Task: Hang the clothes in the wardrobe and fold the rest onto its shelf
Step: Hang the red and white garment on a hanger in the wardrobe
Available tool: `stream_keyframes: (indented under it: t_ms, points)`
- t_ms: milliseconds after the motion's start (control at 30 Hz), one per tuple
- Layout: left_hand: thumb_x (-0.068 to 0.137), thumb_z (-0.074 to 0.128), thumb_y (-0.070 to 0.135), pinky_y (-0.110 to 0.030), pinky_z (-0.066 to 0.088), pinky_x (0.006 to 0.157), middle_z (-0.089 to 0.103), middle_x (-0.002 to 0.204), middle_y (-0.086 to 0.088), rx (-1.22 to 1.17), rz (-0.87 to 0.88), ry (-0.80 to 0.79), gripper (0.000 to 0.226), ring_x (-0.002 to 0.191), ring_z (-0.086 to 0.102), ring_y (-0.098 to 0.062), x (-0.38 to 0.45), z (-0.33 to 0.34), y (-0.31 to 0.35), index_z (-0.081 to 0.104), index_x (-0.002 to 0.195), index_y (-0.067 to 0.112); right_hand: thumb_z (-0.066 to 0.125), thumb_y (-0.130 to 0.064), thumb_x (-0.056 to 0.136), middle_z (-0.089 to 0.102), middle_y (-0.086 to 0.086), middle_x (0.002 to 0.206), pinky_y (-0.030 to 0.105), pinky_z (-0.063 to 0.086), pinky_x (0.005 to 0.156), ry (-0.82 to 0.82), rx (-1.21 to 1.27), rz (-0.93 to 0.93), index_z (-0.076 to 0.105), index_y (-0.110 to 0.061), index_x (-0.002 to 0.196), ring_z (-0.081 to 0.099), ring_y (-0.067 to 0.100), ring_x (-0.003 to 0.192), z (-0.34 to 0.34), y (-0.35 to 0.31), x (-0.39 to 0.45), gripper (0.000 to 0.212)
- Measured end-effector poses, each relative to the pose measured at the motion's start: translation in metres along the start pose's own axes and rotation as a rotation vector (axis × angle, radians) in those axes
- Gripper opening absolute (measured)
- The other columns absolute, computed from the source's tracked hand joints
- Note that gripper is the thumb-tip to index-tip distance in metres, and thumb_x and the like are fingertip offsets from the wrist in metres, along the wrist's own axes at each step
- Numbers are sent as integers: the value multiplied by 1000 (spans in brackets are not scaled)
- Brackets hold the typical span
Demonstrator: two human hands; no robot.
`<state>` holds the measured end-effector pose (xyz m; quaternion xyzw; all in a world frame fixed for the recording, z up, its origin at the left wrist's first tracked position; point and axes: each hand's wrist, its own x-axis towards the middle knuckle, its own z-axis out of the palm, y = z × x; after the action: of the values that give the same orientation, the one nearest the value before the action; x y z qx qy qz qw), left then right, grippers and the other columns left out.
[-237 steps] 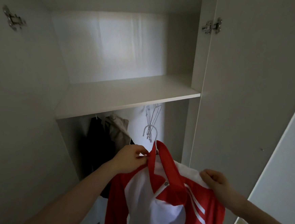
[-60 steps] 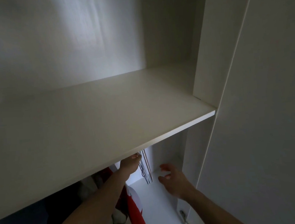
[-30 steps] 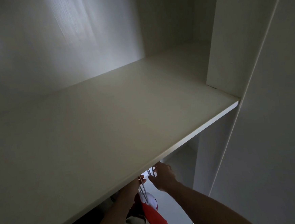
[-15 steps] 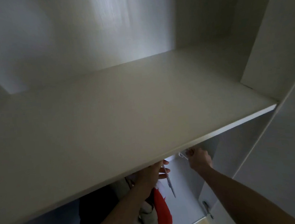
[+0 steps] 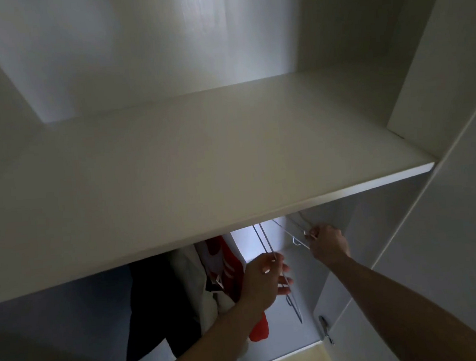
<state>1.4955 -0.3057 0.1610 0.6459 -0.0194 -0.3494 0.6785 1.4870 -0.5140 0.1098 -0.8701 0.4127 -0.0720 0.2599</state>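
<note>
Clothes hang under the wide white wardrobe shelf (image 5: 201, 160): a red and white jacket (image 5: 232, 266), a pale top (image 5: 192, 272) and a dark garment (image 5: 158, 306). My right hand (image 5: 325, 240) pinches one thin white wire hanger (image 5: 287, 230), I think to pull it free. My left hand (image 5: 263, 281) holds the other wire hangers (image 5: 268, 249) back so they don't tangle.
</note>
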Motion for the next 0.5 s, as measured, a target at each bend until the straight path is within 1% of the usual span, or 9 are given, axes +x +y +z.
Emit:
stream_keyframes:
  t_ms: [133, 200, 267, 333, 367, 433, 500]
  points:
    - [103, 60, 8, -28, 58, 55, 71, 82, -7, 0, -44, -25, 13, 59, 70, -19, -31, -5, -30, 63, 109, -2, 68, -34, 94, 74, 12, 107, 34, 51, 80, -8, -1, -28, 71, -22, 102, 70, 35, 103, -6, 5, -7, 15]
    - [103, 60, 10, -30, 60, 58, 72, 85, -8, 16, -55, -47, 12, 62, 71, -21, -46, -7, -43, 66, 107, 1, 67, -32, 95, 73, 12, 111, 36, 51, 83, -11, -6, -53, 68, -22, 110, 68, 35, 107, -10, 7, -12, 19]
    - [103, 60, 10, -32, 60, 59, 73, 87, -9, 17, -73, -49, 11, 66, 72, -24, -59, -9, -54, 68, 106, 4, 66, -29, 96, 68, 13, 122, 41, 53, 92, -20, -12, -67, 62, -22, 126, 63, 36, 116, -14, 12, -20, 31]
    - [103, 60, 11, -34, 60, 61, 75, 88, -9, 28, -81, -41, 11, 68, 73, -26, -70, -11, -63, 69, 107, 5, 67, -25, 97, 55, 13, 141, 45, 48, 103, -21, 11, -71, 51, -20, 143, 51, 37, 129, -17, 19, -33, 49]
    - [103, 60, 11, -35, 61, 62, 75, 88, -9, 45, -80, -38, 11, 69, 74, -26, -76, -12, -67, 70, 107, 5, 68, -23, 96, 48, 13, 148, 46, 45, 107, -11, 45, -71, 46, -19, 148, 45, 37, 134, -18, 24, -43, 56]
    - [103, 61, 12, -35, 60, 62, 76, 87, -8, 94, -82, -37, 12, 70, 74, -27, -88, -16, -74, 70, 106, 7, 72, -18, 93, 42, 13, 152, 48, 39, 113, 13, 165, -52, 43, -17, 151, 39, 38, 139, -19, 35, -65, 65]
    - [103, 60, 13, -32, 58, 59, 76, 85, -7, 151, -81, -56, 12, 69, 74, -26, -100, -19, -81, 71, 105, 8, 74, -17, 91, 42, 15, 152, 47, 36, 116, -10, 281, -7, 43, -16, 152, 40, 40, 140, -18, 47, -91, 69]
